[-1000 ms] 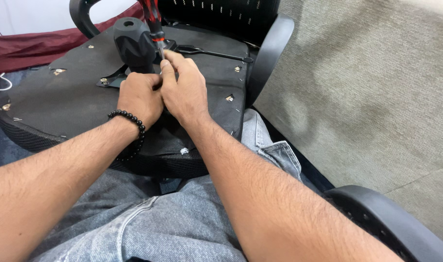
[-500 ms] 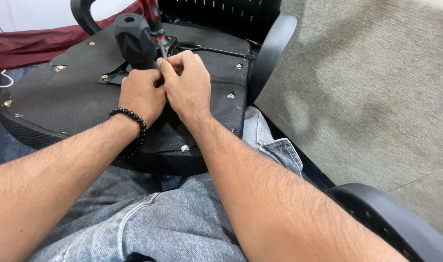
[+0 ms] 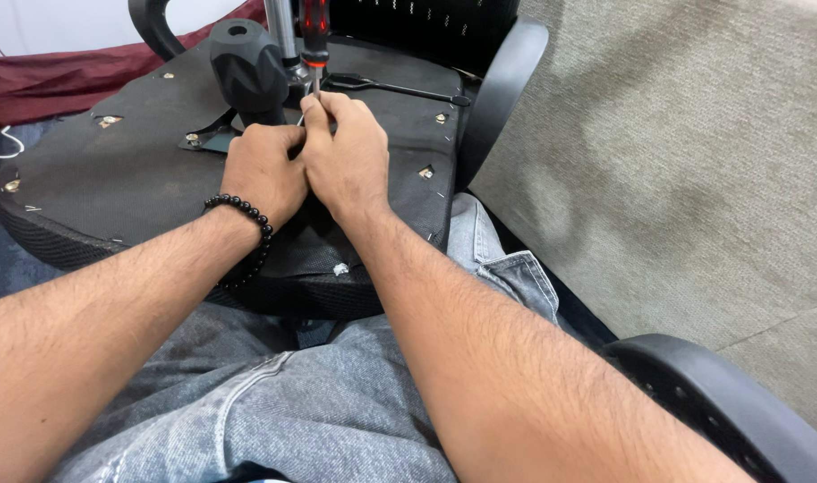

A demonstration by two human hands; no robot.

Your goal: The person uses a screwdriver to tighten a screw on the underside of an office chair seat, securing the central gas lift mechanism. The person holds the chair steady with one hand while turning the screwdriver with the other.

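An upturned black office chair seat (image 3: 113, 179) rests across my lap, its underside facing up. My left hand (image 3: 261, 170), with a black bead bracelet at the wrist, presses on the seat's mechanism beside a black knob-like part (image 3: 246, 67). My right hand (image 3: 346, 156) touches the left one, its fingers pinched on the metal shaft of a red-and-black handled screwdriver (image 3: 313, 40) that stands upright at the mechanism. The screwdriver's tip is hidden by my fingers.
A black lever (image 3: 391, 87) lies across the seat's underside behind my hands. Chair armrests (image 3: 507, 80) curve at the right, another armrest (image 3: 722, 402) at the lower right. Grey carpet (image 3: 677, 161) lies to the right, a dark red cloth (image 3: 59, 80) at the upper left.
Both hands stay together at the mechanism. The right fingers have shifted up a little onto the screwdriver shaft, and the view has tilted slightly.
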